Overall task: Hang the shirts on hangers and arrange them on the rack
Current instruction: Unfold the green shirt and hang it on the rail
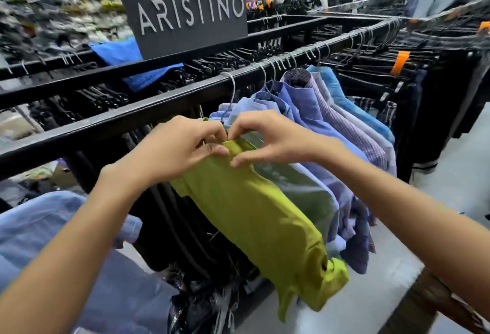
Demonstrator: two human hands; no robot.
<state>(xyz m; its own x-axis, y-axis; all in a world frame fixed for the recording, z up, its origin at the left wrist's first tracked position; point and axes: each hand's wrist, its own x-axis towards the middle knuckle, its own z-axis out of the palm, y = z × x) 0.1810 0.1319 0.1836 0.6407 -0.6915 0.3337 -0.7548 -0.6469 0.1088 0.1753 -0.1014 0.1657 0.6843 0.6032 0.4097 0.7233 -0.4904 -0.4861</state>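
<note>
Olive-green cotton, a short-sleeved shirt (pixel 254 217), hangs slanting below the black metal rack rail (pixel 159 105), its collar pinched by the curled fingers of both the left hand (pixel 177 148) and the right hand (pixel 267 138), which meet there and hide its hanger, so only a thin wire stub shows between the fingertips. Just beside it a row of blue and lilac shirts on wire hangers (pixel 331 121) hangs from the same rail. Behind stands a dark sign (pixel 185 10) reading "ARISTINO", while a light blue garment (pixel 53 227) at the lower left is cut off by the frame.

A black rail (pixel 148 110) runs from near left to far right. Shirts (pixel 331 110) hang on hangers (pixel 265 73) along it. A blue cloth (pixel 127 60) drapes a farther rail.
</note>
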